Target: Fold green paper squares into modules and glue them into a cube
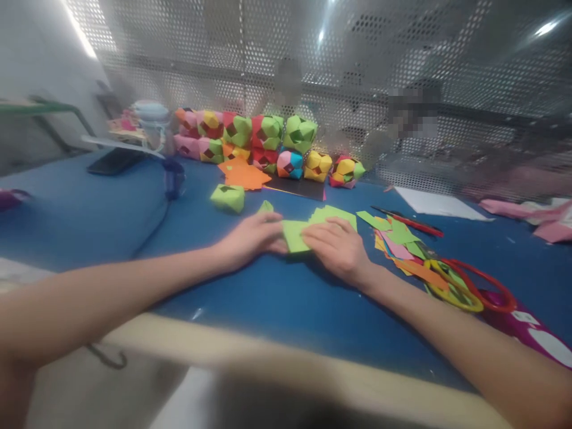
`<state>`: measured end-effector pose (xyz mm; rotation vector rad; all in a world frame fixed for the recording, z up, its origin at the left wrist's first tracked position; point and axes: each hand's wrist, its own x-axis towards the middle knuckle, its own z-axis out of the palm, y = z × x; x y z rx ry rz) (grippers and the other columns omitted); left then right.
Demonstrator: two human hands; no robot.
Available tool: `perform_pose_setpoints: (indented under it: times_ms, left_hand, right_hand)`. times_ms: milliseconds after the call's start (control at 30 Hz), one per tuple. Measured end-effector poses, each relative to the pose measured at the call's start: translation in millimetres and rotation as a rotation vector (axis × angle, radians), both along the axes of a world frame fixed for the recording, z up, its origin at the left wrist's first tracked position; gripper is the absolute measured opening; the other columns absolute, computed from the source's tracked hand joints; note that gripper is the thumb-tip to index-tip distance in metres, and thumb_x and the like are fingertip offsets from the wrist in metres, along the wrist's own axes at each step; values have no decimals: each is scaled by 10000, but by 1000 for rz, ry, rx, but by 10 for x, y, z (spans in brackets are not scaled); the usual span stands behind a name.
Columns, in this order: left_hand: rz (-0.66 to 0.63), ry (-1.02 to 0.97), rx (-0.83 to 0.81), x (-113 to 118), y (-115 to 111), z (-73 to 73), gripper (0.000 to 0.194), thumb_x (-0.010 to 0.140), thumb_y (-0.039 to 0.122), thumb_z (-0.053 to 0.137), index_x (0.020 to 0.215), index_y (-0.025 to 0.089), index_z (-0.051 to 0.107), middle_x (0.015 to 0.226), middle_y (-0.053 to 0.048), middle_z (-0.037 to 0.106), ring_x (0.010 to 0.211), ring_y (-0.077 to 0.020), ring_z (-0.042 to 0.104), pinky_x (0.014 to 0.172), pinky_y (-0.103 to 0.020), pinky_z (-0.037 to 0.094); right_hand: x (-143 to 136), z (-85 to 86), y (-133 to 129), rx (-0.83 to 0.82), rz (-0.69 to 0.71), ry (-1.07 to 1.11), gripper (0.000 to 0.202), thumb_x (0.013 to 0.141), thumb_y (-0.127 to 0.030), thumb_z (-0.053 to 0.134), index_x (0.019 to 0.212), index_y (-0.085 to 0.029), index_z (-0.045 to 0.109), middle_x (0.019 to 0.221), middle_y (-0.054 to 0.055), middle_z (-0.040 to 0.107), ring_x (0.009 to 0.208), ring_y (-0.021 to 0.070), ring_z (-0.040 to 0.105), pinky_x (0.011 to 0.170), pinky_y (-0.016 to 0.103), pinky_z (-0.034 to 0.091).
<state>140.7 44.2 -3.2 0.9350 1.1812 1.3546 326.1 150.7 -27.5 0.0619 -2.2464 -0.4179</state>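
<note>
My left hand (258, 233) has its thumb and fingers closed at the left edge of a small piece of green paper (295, 236), low over the blue table. Curled over the right side of that same piece are the fingers of my right hand (337, 245). Behind the right hand, a stack of green paper sheets (337, 214) lies partly covered by it. A small folded green paper piece (266, 207) sits just beyond my left fingers, and a larger green paper unit (227, 198) rests to its left. The fingertips' undersides are hidden.
Coloured folded-paper balls (268, 132) stand in two rows before a perforated metal screen (187, 36). Orange paper (243, 174) lies in front. To the right are paper scraps (400, 238), yellow-handled scissors (453, 292), a red-handled tool (420, 224) and white paper (440, 202). A phone (114, 161) lies left.
</note>
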Motion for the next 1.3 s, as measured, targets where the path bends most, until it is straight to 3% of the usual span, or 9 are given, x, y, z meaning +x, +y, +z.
perform_pose_setpoints:
  times_ms: [100,200,333,433,600,767,933,1100,1300]
  left_hand:
    - [31,34,-23,29,-13,-16,294,752,73,596,1030,116,511,626,31,555,559,-80,572,620,-243,511]
    - [7,73,1,16,-20,-58,283,749,75,591,1017,127,519,625,37,555,564,-77,569,617,-233,505]
    - [1,123,52,-18,-21,-92,328,757,97,584,1068,147,493,647,38,565,595,-90,584,628,-245,509]
    - [-6,244,81,-39,-24,-99,431,763,116,575,1170,172,448,659,43,572,618,-109,597,637,-266,509]
    - [-62,416,97,-69,-26,-103,481,781,157,550,1243,179,420,686,28,609,589,-113,584,605,-265,487]
    - [-88,556,138,-78,-33,-89,474,796,168,525,1265,176,453,558,74,489,509,-91,497,532,-221,421]
    - [-6,560,146,-70,-49,-52,399,792,194,532,1190,169,518,594,67,446,537,-81,460,510,-199,369]
    - [-12,654,142,-92,-33,-67,450,759,216,588,1198,158,511,661,48,496,572,-79,454,514,-192,355]
    - [-92,815,240,-74,-68,-96,421,787,234,552,1197,147,518,769,-11,591,686,-123,529,636,-252,429]
  right_hand:
    - [-13,7,-80,28,56,-77,189,866,-107,503,959,-194,643,1000,42,733,936,156,652,924,367,415]
    - [1,17,-95,-53,75,-103,202,834,-154,522,992,-194,641,1031,62,719,949,190,642,911,400,420]
    - [8,-7,-62,-285,-1,-19,285,859,-218,480,1117,-195,599,1160,111,655,1071,245,583,912,449,432]
    - [-21,-56,-20,-564,-132,87,366,880,-325,483,1214,-182,529,1226,151,600,1109,265,556,898,472,455]
    - [-69,-81,19,-1039,-131,110,431,808,-414,578,1173,-188,533,1027,100,674,883,203,620,707,354,519]
    - [-97,24,-68,-1213,-144,120,310,760,-414,597,944,-168,638,796,36,661,642,139,561,610,293,463]
    - [-147,81,-244,-1425,-143,28,251,732,-408,603,777,-162,631,597,-28,546,498,92,423,488,246,340]
    - [-175,52,-380,-1432,-75,-47,156,755,-323,577,768,-173,617,657,-21,584,567,101,484,544,245,390]
    - [-201,53,-410,-1441,-16,-78,192,745,-315,592,864,-169,626,800,32,657,714,135,582,651,276,471]
